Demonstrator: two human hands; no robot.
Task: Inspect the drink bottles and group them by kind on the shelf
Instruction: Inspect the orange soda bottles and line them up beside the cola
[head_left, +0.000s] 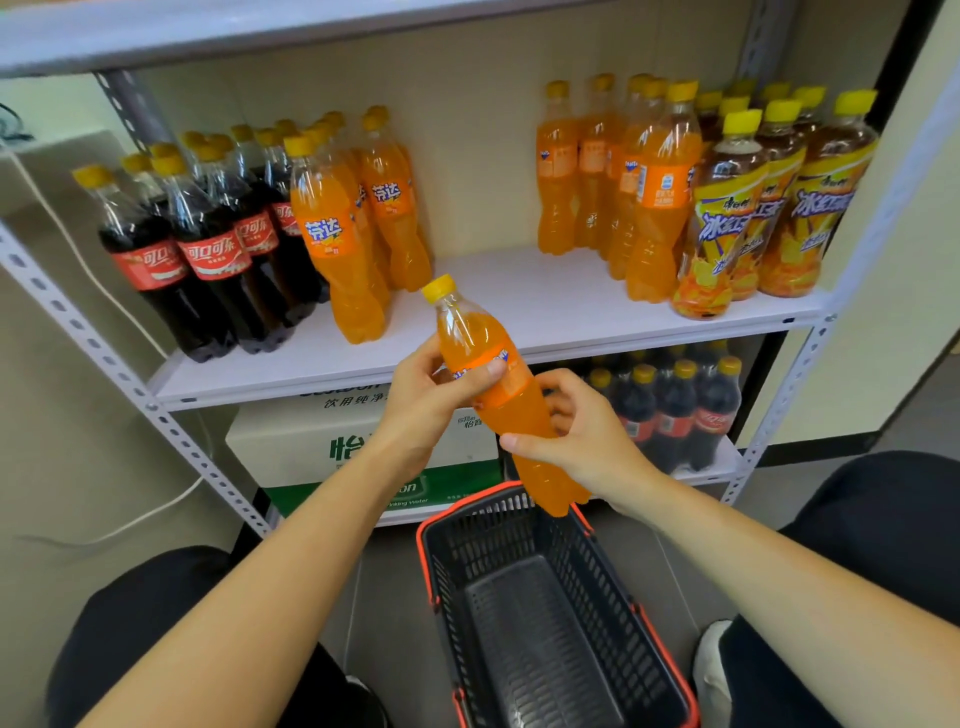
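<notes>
One orange soda bottle (511, 410) over the basket (483, 540), in front of the shelf (519, 301). Long axis tilted, cap up-left, base down-right. My left hand (426, 400) grips the label and my right hand (587, 431) wraps the lower body. The left orange group (337, 244) is nearest, on the left hand's side.

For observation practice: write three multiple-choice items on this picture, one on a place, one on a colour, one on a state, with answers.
1. On the middle shelf, the cola bottles stand: A at the left end; B at the right end; C in the centre.
2. The cap of the held orange bottle is: A red; B yellow; C white.
3. That bottle is held by: A both grips; B one grip only; C nothing, it stands on the shelf.
Answers: 1 A, nothing stands left of them. 2 B, it shows yellow. 3 A, the left grip wraps its middle, the right grip its lower body.
</notes>
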